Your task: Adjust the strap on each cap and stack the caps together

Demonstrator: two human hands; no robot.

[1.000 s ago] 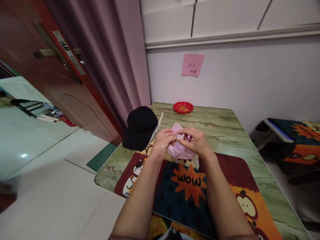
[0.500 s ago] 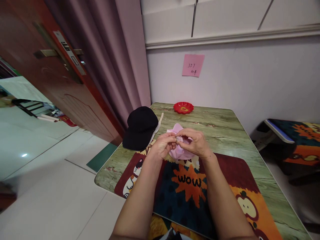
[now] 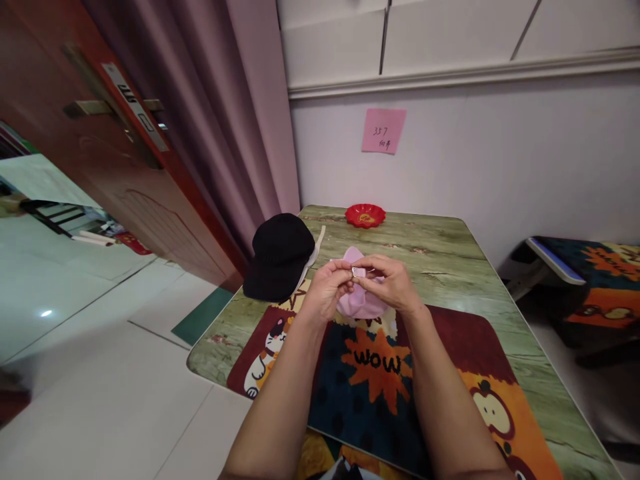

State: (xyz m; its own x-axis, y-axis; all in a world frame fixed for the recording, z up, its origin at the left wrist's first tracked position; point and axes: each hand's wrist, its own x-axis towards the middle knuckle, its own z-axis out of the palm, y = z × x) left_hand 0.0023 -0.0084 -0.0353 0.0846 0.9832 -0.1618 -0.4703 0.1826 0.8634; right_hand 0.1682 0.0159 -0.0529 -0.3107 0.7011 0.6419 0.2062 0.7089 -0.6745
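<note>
A pink cap (image 3: 361,307), its shape partly hidden by my hands, rests on the patterned mat. Both hands meet above it at a small metal buckle (image 3: 355,272) on its pink strap. My left hand (image 3: 330,287) pinches the buckle's left side between thumb and fingertips. From the other side, my right hand (image 3: 387,283) pinches the strap by the buckle, thumb below and forefinger above. Left of my hands lies a black cap (image 3: 283,253) with its brim toward me and a pale strip along its right edge.
Under my arms is a colourful mat (image 3: 373,393) on the wood-patterned table (image 3: 435,247). A red scalloped dish (image 3: 365,215) stands at the back edge, below a pink note (image 3: 383,131) on the wall. An open door (image 3: 150,173) and a curtain (image 3: 225,100) are at left.
My fingers have shifted slightly at the buckle, and more of the buckle and strap shows between them. The view has moved a little; the caps and dish stay in place.
</note>
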